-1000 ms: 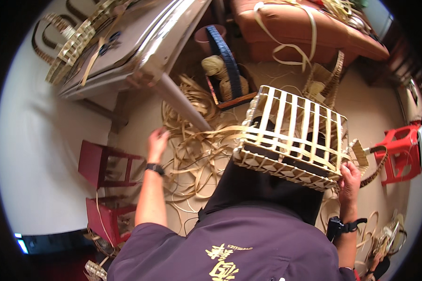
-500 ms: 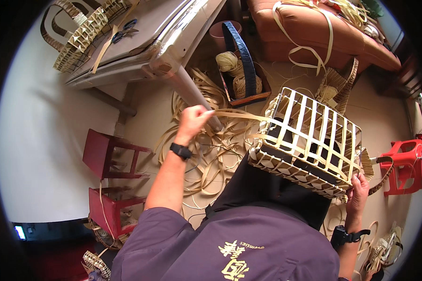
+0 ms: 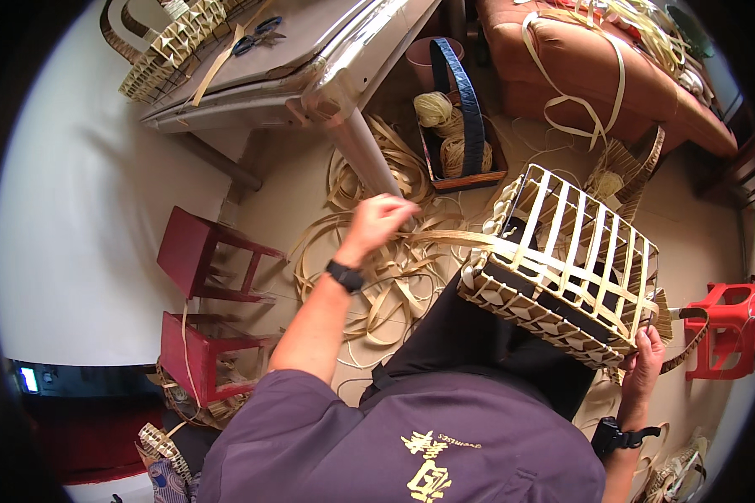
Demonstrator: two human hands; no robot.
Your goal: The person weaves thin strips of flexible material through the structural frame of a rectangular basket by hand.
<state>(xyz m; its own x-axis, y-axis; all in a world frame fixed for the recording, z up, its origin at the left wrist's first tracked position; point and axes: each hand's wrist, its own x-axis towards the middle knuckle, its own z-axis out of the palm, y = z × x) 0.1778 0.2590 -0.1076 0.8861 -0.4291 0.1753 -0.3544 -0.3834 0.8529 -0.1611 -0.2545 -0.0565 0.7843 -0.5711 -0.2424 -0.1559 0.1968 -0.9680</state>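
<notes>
A rectangular basket frame (image 3: 554, 339) of dark wire and woven pale flat strips rests tilted on my lap, its open lattice side facing up. My right hand (image 3: 643, 359) is closed on its near right corner. From the basket's left side a tan flat strip (image 3: 445, 237) runs out to my left hand (image 3: 381, 225), which is closed beside the table leg. The strip passes beneath that hand; its fingertips are partly hidden. Inside the lattice, paired strips cross the lengthwise row.
Loose coils of strip (image 3: 386, 293) cover the floor left of my legs. A table (image 3: 302, 63) with scissors (image 3: 257, 36) stands beyond. A box with a blue handle (image 3: 470, 178) holds yarn balls. Around are dark red stools (image 3: 197, 251), a red plastic stool (image 3: 717, 335) and an orange sofa (image 3: 520, 63).
My left hand has moved slightly right and down, and the strip now looks slacker. The basket has shifted slightly right in view. My right hand stays at its corner.
</notes>
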